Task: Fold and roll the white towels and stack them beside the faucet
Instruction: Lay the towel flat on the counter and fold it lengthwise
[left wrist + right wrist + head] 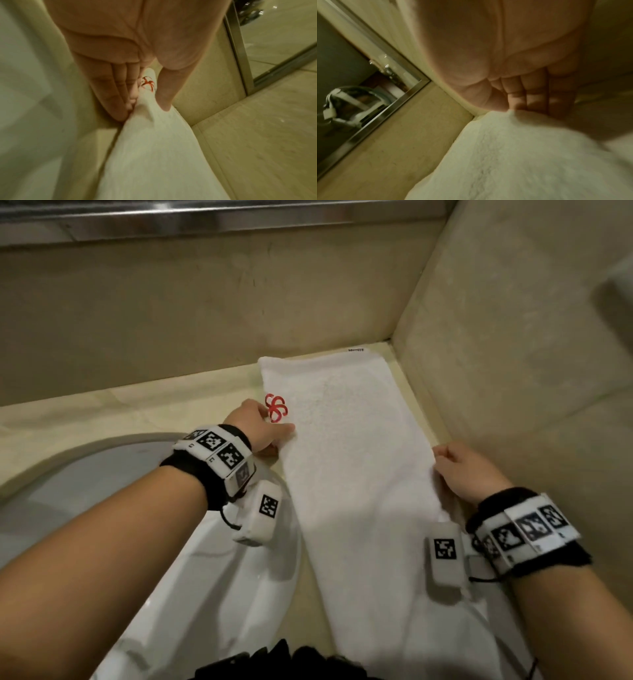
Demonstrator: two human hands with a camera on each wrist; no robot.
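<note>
Lying lengthwise toward back wall: towel (346,446) | left hand (260,428), right hand (467,470) grip pinching edges

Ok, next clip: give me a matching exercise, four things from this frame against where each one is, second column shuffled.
Things:
1. left hand
2. right hand
3. red emblem
4. sink

Places or states:
A. white basin, left of the towel
B. pinches the towel's right edge
C. on the towel, near its left edge
D. pinches the towel's left edge

The white towel lies lengthwise on the counter.

Pairs: 1-D, 2-B, 3-C, 4-A
</note>
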